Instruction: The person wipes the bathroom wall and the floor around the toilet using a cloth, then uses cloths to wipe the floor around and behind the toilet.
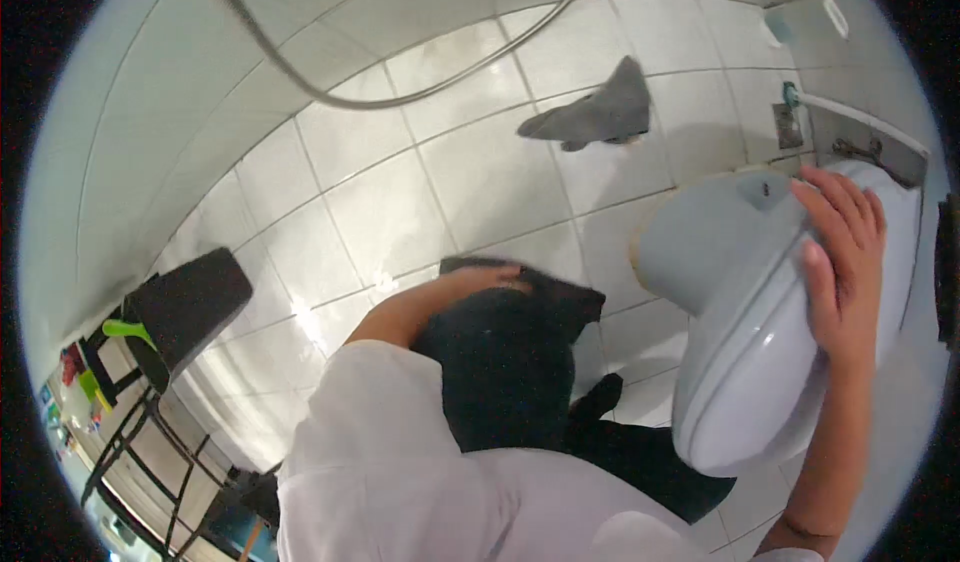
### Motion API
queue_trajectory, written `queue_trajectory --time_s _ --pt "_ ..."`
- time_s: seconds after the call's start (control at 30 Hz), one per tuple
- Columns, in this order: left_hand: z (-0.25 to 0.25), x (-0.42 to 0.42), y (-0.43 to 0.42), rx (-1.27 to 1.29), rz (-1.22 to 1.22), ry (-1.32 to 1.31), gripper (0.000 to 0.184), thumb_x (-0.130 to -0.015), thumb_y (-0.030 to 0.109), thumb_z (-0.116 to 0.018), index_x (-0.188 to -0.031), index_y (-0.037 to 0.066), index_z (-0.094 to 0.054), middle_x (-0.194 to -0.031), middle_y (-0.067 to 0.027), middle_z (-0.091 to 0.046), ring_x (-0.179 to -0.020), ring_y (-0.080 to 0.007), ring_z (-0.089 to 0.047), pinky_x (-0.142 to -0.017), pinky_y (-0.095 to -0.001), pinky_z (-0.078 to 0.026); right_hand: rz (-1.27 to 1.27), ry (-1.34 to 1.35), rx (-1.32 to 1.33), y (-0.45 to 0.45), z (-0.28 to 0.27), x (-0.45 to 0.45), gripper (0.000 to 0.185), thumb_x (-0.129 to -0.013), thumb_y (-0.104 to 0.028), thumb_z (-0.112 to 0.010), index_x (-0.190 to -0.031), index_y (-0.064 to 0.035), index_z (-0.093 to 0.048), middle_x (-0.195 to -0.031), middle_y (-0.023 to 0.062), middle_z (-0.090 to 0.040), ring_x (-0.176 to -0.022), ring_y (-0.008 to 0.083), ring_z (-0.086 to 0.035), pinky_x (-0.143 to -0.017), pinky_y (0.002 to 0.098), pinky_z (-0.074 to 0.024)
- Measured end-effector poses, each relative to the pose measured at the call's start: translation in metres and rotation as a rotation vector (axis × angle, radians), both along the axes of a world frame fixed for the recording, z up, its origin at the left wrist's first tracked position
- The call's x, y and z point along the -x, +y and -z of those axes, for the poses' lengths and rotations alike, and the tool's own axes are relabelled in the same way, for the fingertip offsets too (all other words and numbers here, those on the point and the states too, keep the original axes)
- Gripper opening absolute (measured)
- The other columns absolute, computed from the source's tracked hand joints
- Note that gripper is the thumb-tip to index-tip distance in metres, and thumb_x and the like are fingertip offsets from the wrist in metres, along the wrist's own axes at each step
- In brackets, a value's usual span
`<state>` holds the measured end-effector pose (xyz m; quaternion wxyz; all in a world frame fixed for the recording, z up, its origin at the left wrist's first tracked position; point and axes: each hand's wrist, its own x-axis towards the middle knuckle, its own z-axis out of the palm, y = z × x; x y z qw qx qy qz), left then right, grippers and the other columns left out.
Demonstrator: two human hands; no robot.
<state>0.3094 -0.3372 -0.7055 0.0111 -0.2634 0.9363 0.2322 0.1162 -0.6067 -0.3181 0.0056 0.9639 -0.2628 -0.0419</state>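
Observation:
My right hand (pixel 848 252) rests on the white toilet (pixel 760 372), fingers stretched over its edge near the wall. No object shows in that hand. My left hand (pixel 492 279) is low, against the dark cloth around my bent knee, with fingers extended to the right. A dark, flat piece (pixel 560 297) lies by its fingertips; I cannot tell whether it is a cloth or part of my clothing. My dark trousers (pixel 505 372) fill the middle of the view. On the tiles beyond lies a crumpled grey cloth (pixel 605 112).
A silver shower hose (pixel 400 97) loops across the top. At the left stand a dark bin (pixel 200 307) with a green handle (pixel 128 331) beside it and a black metal rack (pixel 150 432). A water valve (pixel 791 94) and pipe are on the right wall above white floor tiles (pixel 480 177).

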Motion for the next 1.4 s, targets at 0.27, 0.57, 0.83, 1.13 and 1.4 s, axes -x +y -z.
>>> queue_trajectory --time_s 0.27,0.57,0.83,1.13,1.4 --pt "-0.044 -0.154 -0.047 0.100 -1.170 -0.279 0.048 -0.087 0.043 -0.041 -0.131 0.025 -0.036 -0.142 -0.0052 -0.024 -0.131 -0.0261 -0.020 -0.104 -0.0518 -0.011 -0.044 0.124 0.039 -0.006 -0.001 0.003 0.037 -0.085 -0.028 -0.039 -0.109 -0.0063 -0.057 -0.116 0.0112 -0.053 -0.116 0.0292 -0.042 -0.103 0.0434 -0.0181" --pt "-0.034 -0.162 0.079 -0.026 -2.207 -0.556 0.061 -0.083 0.054 -0.042 -0.135 0.025 -0.029 -0.145 -0.0069 -0.015 -0.133 -0.0319 -0.011 -0.098 -0.0643 -0.008 -0.102 0.168 0.026 -0.015 0.010 0.014 0.037 -0.089 -0.027 -0.035 -0.111 -0.0055 -0.056 -0.117 0.0125 -0.052 -0.118 0.0297 -0.039 -0.104 0.0433 -0.0165" --pt "-0.025 -0.158 -0.020 0.125 -2.089 0.269 0.040 -0.089 0.029 -0.040 -0.128 0.019 -0.039 -0.135 -0.0074 -0.035 -0.125 -0.0289 -0.029 -0.099 -0.0542 -0.019 -0.031 0.185 -0.026 -0.019 0.008 0.018 0.038 -0.091 -0.027 -0.034 -0.115 -0.0046 -0.054 -0.123 0.0137 -0.049 -0.121 0.0304 -0.035 -0.104 0.0432 -0.0146" --pt "-0.171 -0.177 0.111 -0.195 -1.594 2.570 0.045 -0.087 0.032 -0.038 -0.124 0.006 -0.040 -0.127 -0.0104 -0.045 -0.119 -0.0272 -0.040 -0.100 -0.0528 -0.028 -0.053 0.190 -0.075 -0.024 0.008 0.017 0.038 -0.092 -0.026 -0.033 -0.114 -0.0030 -0.053 -0.122 0.0133 -0.050 -0.120 0.0291 -0.036 -0.103 0.0417 -0.0171" --pt "-0.043 -0.213 0.237 0.580 -2.970 0.058 0.042 -0.087 0.034 -0.043 -0.115 0.003 -0.046 -0.118 -0.0123 -0.049 -0.104 -0.0272 -0.050 -0.086 -0.0407 -0.039 -0.081 0.152 -0.036 -0.033 0.016 0.027 0.038 -0.092 -0.025 -0.032 -0.113 -0.0017 -0.054 -0.122 0.0131 -0.049 -0.120 0.0287 -0.036 -0.103 0.0397 -0.0180"
